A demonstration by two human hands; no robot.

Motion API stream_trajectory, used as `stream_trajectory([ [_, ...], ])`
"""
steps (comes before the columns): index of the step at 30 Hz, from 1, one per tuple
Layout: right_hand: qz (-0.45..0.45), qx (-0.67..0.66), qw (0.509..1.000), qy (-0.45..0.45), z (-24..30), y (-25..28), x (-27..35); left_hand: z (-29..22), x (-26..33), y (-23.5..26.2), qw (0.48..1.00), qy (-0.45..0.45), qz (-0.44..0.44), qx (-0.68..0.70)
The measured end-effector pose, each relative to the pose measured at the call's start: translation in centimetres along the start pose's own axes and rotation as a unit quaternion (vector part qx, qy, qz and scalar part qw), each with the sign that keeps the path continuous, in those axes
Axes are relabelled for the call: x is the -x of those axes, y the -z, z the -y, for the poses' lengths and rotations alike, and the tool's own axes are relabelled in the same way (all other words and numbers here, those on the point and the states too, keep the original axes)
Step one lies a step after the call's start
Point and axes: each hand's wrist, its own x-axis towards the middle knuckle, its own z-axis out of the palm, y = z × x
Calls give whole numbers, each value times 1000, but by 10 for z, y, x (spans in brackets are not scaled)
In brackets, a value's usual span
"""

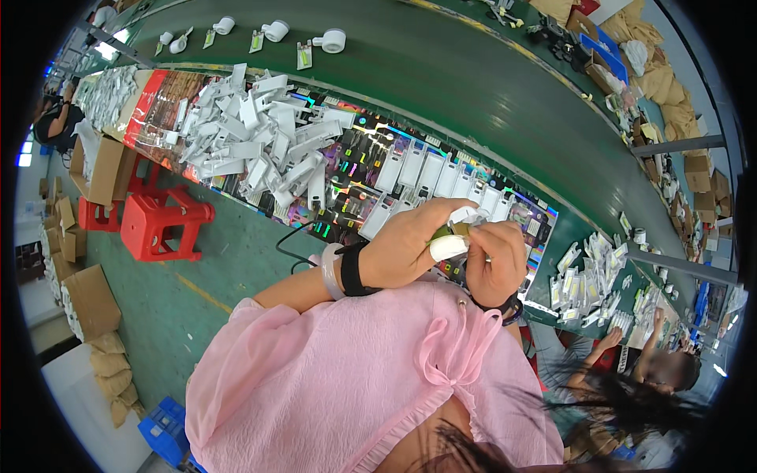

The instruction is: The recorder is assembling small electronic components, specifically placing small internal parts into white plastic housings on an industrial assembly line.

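Note:
My left hand (404,243) and my right hand (497,260) meet in front of my chest, above the near edge of the bench. Their closed fingers share a small white plastic piece (467,214); much of it is hidden by the fingers. A yellow-green part shows beside it, between the hands. White material (449,248) covers the tip of my left thumb, possibly a finger cover. Just beyond the hands, white plastic casings (430,172) lie side by side in rows on the dark printed bench covering (353,168).
A heap of white casings (252,134) covers the bench's left part. Beyond runs a green conveyor belt (441,75) carrying round-headed white devices (331,40). More white pieces (587,276) lie at right, near other people's arms. A red stool (162,225) stands at left.

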Motion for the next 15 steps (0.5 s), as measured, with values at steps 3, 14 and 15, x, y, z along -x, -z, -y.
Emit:
stream_trajectory([
  [3, 3, 0, 1000, -3, 1, -1, 3, -1, 1, -1, 1000, 2, -5, -1],
  [14, 8, -10, 999, -30, 5, -4, 9, 1, 4, -8, 997, 49, -47, 36],
  [15, 7, -3, 999, -33, 6, -5, 10, 1, 5, -9, 996, 64, -50, 40],
])
